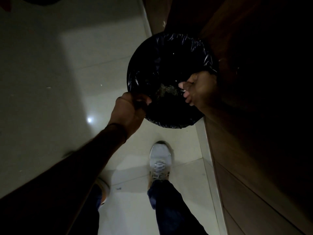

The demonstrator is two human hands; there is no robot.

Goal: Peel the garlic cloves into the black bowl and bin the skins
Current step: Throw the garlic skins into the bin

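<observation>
A round bin (169, 53) lined with a black plastic bag stands on the floor against a wooden cabinet. Pale garlic skins (167, 90) show as a loose blurred clump inside its mouth. My left hand (130, 111) grips the bag-covered rim at the bin's near left. Over the right side of the opening is my right hand (198, 89), fingers loosely spread and pointing left toward the skins, with a small pale scrap at the fingertips. The black bowl and the cloves are out of view.
Pale floor tiles (67, 73) spread to the left, with a few small scraps lying on them. A dark wooden cabinet (254, 150) runs along the right. My feet in pale trainers (160, 161) stand just short of the bin. The light is dim.
</observation>
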